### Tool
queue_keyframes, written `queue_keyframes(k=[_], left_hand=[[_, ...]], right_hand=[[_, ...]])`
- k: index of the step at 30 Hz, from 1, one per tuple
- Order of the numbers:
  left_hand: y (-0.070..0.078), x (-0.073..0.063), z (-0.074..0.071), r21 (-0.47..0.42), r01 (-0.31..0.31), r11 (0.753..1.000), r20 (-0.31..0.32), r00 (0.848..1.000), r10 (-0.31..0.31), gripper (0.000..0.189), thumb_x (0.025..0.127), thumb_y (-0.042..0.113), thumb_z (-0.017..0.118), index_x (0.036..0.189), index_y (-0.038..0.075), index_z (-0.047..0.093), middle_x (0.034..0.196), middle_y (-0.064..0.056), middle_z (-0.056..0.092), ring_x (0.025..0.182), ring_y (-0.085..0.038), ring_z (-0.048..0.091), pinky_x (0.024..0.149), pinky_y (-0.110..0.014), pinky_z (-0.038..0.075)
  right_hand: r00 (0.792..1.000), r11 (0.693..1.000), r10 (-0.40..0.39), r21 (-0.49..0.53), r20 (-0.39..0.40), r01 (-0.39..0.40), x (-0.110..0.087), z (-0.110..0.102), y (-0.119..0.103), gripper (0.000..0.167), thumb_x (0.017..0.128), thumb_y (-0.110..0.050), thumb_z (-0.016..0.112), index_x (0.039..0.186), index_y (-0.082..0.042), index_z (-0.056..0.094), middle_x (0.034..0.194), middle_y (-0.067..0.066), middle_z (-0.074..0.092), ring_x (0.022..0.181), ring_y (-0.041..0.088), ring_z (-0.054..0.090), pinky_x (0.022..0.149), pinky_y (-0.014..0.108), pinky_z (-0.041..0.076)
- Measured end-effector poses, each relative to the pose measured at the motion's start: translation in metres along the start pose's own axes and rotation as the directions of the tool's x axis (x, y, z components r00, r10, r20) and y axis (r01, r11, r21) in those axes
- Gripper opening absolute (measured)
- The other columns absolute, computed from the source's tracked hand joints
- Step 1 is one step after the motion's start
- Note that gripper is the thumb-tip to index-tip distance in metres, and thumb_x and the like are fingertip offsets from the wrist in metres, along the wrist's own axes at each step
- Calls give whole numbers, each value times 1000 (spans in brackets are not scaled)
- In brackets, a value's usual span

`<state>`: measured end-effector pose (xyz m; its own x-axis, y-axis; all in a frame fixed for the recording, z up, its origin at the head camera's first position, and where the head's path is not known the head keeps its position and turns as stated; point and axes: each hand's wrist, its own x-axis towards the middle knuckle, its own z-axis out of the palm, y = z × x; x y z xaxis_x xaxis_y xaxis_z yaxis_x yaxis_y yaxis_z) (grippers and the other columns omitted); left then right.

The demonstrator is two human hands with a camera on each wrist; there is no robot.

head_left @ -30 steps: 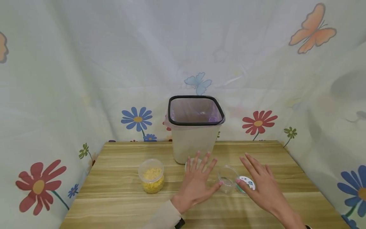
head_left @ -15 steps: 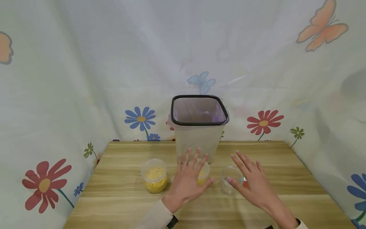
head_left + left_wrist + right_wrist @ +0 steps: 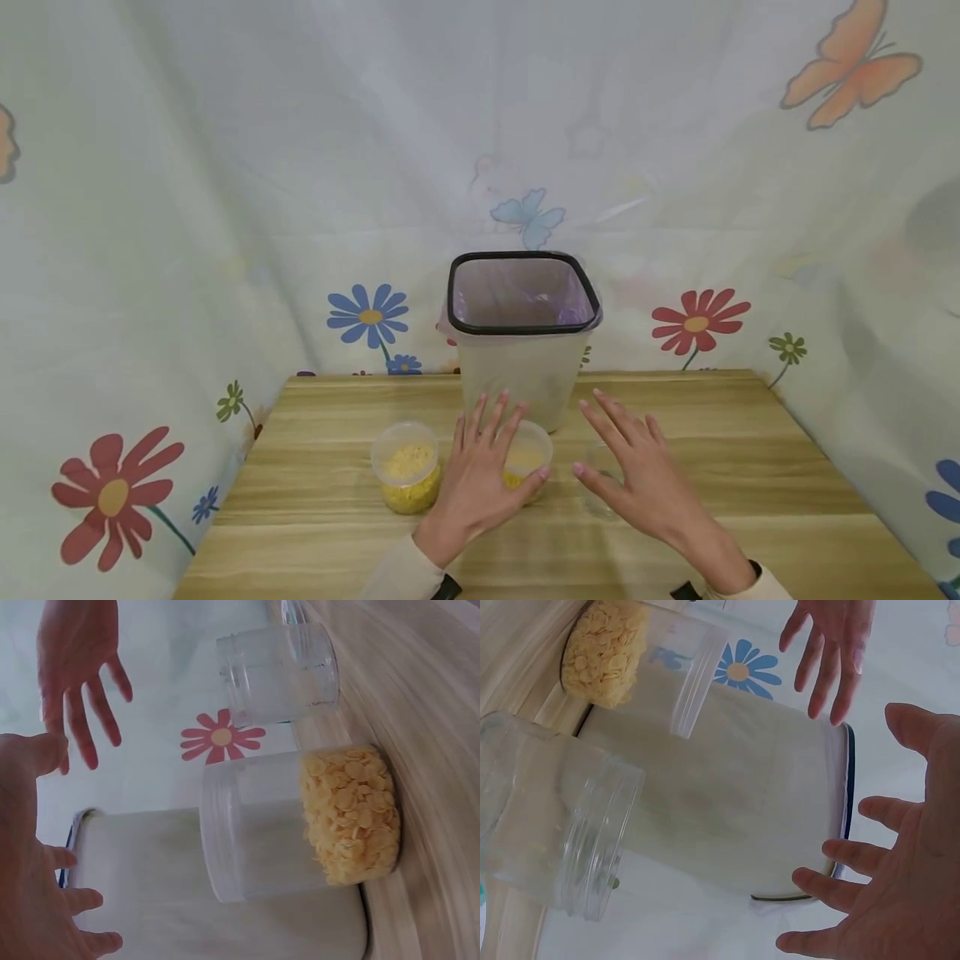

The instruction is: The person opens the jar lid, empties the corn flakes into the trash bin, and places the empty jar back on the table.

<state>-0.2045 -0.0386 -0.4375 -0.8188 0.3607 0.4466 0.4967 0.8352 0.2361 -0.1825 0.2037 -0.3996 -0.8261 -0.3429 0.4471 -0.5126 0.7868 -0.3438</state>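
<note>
My left hand (image 3: 480, 487) hovers with spread fingers over the table, between two tubs, holding nothing. To its left stands a clear tub of yellow flakes (image 3: 411, 492). The middle tub, also part-filled with flakes (image 3: 352, 817), is partly covered by this hand in the head view. My right hand (image 3: 651, 483), its fingers straight and apart, overlaps a clear screw-neck jar (image 3: 597, 502). That jar shows no flakes inside in the right wrist view, where its threaded neck (image 3: 592, 840) has no lid on. Both hands are above the containers' rims in the wrist views.
A pale waste bin (image 3: 517, 367) with a black rim and a purple liner stands at the back centre, behind the middle tub. The wood-grain table (image 3: 330, 546) meets a flower-print curtain (image 3: 187, 275) at the back and sides.
Both hands have drifted left, still spread. The right hand now covers more of the clear jar and hides the round printed lid beside it; the middle tub shows more. The view has shifted slightly.
</note>
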Motion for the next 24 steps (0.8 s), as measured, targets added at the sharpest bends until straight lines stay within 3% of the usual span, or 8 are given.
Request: queue_keyframes(k=[8,15,19,24], left_hand=[[-6,-2,4,-139,28,990,-11,1000,-29,94,86,73,50,158,21,20,165,-6,21,151,-35,20,117,-59,27],[-12,-2,17,-257,62,964,-20,997,-70,101,81,73,58,155,11,27,164,-8,24,150,-33,26,117,-52,31],[-13,-4,26,-394,155,906,48,988,-148,107,77,71,66,157,15,22,164,-7,23,148,-34,29,112,-58,36],[-14,-7,36,-516,304,800,164,953,-257,116,71,71,72,158,25,11,163,-9,23,144,-38,35,107,-64,38]], right_hand=[[999,1000,-27,-8,-23,27,6,4,-7,79,86,-44,71,154,-31,32,161,3,31,144,34,36,111,71,20],[999,999,-33,7,-18,33,8,3,-11,79,87,-44,70,154,-31,31,162,2,29,144,35,34,112,70,18],[999,999,-31,16,-16,31,8,4,-12,79,87,-44,70,154,-31,31,162,3,30,144,35,35,113,71,18],[999,999,-31,22,-17,32,8,6,-12,79,87,-44,70,154,-31,31,161,3,30,144,35,35,112,71,18]])
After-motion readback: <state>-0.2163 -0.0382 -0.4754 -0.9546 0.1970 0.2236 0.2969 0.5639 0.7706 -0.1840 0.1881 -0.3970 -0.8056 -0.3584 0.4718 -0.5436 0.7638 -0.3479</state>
